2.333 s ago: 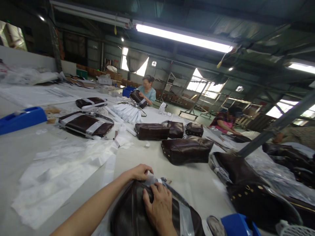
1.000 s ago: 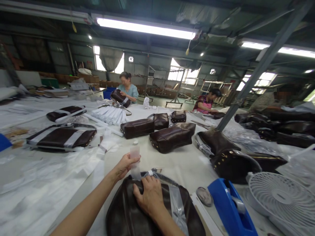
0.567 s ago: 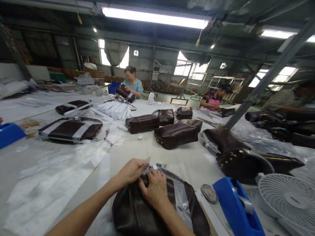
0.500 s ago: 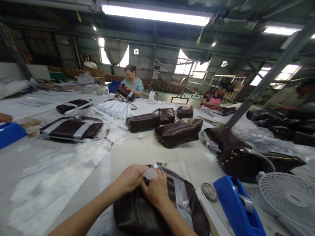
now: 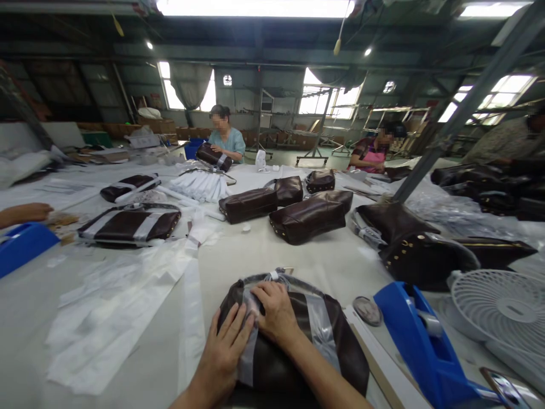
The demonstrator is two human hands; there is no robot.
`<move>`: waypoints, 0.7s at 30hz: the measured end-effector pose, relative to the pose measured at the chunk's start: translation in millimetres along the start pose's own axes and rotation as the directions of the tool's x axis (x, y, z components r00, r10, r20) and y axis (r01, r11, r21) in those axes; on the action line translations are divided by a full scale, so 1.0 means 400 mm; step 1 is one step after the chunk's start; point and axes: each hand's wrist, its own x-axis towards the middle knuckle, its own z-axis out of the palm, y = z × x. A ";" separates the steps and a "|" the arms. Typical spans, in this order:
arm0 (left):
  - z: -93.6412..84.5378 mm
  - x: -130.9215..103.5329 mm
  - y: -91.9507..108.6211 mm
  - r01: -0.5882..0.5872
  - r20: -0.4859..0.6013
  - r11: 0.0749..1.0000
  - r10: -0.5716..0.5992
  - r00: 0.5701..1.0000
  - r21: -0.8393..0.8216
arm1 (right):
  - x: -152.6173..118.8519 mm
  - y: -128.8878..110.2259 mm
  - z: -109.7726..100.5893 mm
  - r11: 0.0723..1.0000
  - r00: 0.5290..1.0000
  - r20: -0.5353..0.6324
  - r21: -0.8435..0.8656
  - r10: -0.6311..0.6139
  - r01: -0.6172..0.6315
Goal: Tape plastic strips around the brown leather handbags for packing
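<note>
A dark brown leather handbag [image 5: 272, 372] lies flat before me at the table's near edge, partly covered by my forearms. My left hand [image 5: 225, 349] rests with fingers spread flat over a strip of clear film [image 5: 247, 363] across the bag's left side. Against that same strip, higher up near the handle, my right hand [image 5: 276, 312] presses with its fingers extended. A second clear strip [image 5: 322, 326] runs across the bag's right side. The handle [image 5: 304, 286] is wrapped in grey plastic, with a white band around it.
Right of the bag stand a blue tape dispenser [image 5: 419, 341], a roll of tape [image 5: 367, 311] and a white fan [image 5: 506, 309]. Several brown bags [image 5: 309, 218] lie further back. White sheets [image 5: 123, 307] spread leftward. A co-worker's hand [image 5: 28, 214] reaches in at far left.
My left hand has moved down from the bag's top edge and flattened out. The film strip, earlier bunched between my hands, now lies along the bag's left side.
</note>
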 end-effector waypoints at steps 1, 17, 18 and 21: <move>0.005 -0.006 0.000 -0.019 -0.041 1.000 0.019 0.999 -0.001 | -0.003 -0.001 0.002 0.999 0.999 -0.019 -0.005 -0.036 0.036; 0.016 0.004 -0.049 0.244 0.018 0.861 -0.264 0.964 -0.447 | -0.036 -0.074 0.019 0.995 0.996 -0.072 -0.088 -0.045 0.039; 0.002 0.019 -0.067 0.270 0.073 0.812 -0.272 0.959 -0.518 | -0.041 -0.084 0.016 0.999 0.997 -0.073 -0.042 0.011 -0.014; -0.033 0.074 -0.129 0.351 0.202 0.646 -0.296 0.934 -0.678 | -0.064 -0.112 0.010 0.991 0.991 -0.034 0.049 0.126 -0.124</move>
